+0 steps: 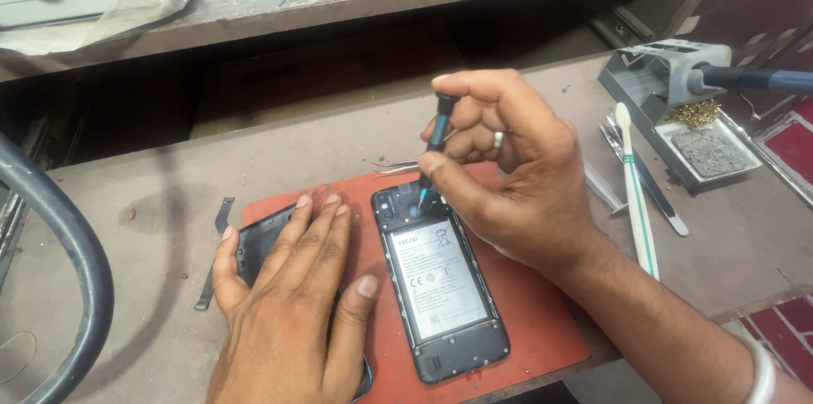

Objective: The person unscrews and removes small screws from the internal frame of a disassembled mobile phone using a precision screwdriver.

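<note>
An opened phone lies back-up on a red mat, its grey battery exposed. My right hand grips a small dark screwdriver upright, with its tip set into the phone's top edge near the camera. My left hand lies flat, fingers together, on the phone's removed dark back cover to the left of the phone. The cover is mostly hidden under the hand.
A soldering iron stand with brass wool and a sponge sits at the right. A white and green brush and metal tweezers lie beside it. A thin metal strip lies left of the mat. A thick dark cable curves at far left.
</note>
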